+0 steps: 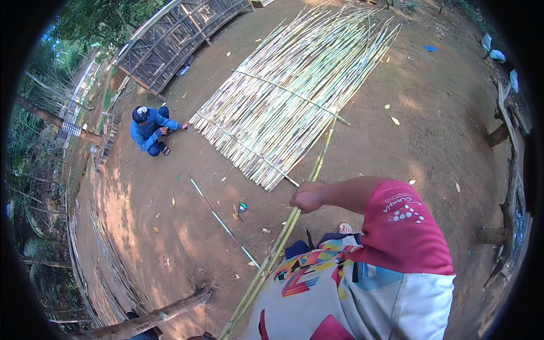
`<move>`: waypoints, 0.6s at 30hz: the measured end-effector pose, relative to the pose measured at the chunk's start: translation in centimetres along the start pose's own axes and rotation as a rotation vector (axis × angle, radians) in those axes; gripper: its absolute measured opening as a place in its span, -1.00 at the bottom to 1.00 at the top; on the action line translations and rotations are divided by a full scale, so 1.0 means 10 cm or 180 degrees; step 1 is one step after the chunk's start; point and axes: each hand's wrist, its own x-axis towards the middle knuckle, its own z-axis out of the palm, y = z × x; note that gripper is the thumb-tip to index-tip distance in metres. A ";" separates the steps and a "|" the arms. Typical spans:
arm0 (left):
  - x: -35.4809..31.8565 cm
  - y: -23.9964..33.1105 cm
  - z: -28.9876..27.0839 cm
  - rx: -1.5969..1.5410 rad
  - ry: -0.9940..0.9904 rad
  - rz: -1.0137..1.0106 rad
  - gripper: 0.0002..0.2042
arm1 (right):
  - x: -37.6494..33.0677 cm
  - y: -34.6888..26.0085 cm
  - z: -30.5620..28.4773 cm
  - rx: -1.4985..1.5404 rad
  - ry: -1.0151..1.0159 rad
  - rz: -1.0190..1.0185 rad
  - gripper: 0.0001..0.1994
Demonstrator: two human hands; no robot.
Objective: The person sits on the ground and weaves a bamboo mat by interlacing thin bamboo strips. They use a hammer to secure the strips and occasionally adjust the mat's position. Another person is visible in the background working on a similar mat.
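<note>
My right hand (307, 196) is closed around a small bundle of long green bamboo poles (272, 258). The poles slant from the lower edge past my body, and their far tips reach the near right side of a wide mat of bamboo poles (294, 85) lying on the ground. Across that mat lie two thin cross poles, one near its middle (289, 95) and one by its near end (249, 150). My left hand is out of view.
A person (149, 129) in blue squats at the mat's left corner, one hand at its edge. A thin rod (224, 221) and a small teal round object (242, 207) lie on the dirt. A slatted wooden panel (175, 42) stands behind; a log (153, 317) lies lower left.
</note>
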 end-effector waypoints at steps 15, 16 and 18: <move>1.24 2.81 -0.57 -0.1156 0.5153 0.3525 -0.76 | -4.00 0.11 1.02 0.0804 -0.0401 0.3028 -0.74; 1.22 2.99 -0.55 -0.1141 0.5208 0.3886 -0.76 | -4.16 0.03 1.06 0.0845 -0.0324 0.3182 -0.74; 1.19 3.26 -0.45 -0.0985 0.5290 0.4380 -0.76 | -4.41 -0.10 1.14 0.1000 -0.0342 0.3513 -0.68</move>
